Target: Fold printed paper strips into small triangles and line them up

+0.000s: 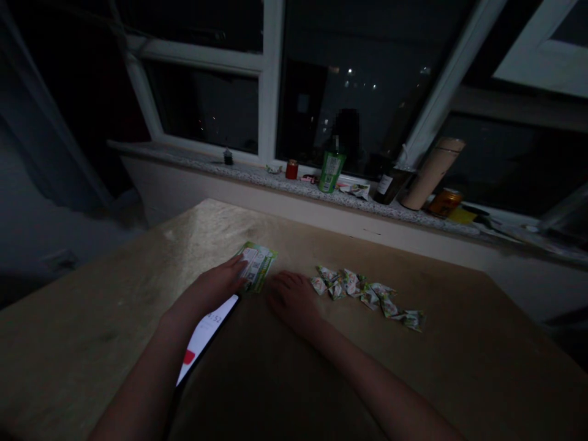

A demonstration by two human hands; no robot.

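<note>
Lying flat, fingers outstretched, left hand [219, 285] touches a green packet [258, 267], print unreadable; right hand [292, 301] likewise, empty.

- Wide tan wooden table [114, 288] before me.
- Flat green-and-white paper packet [258, 264] lies near its middle.
- Small crumpled green-and-white sachets [367, 297] strung out rightward.
- Slim lit white-screened phone [206, 334] nearer me.

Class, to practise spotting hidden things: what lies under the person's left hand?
The left hand presses its fingertips on a green-and-white printed leaflet lying on the table. A lit phone shows beside the forearm. The leaflet's near edge and part of the phone are covered.
</note>
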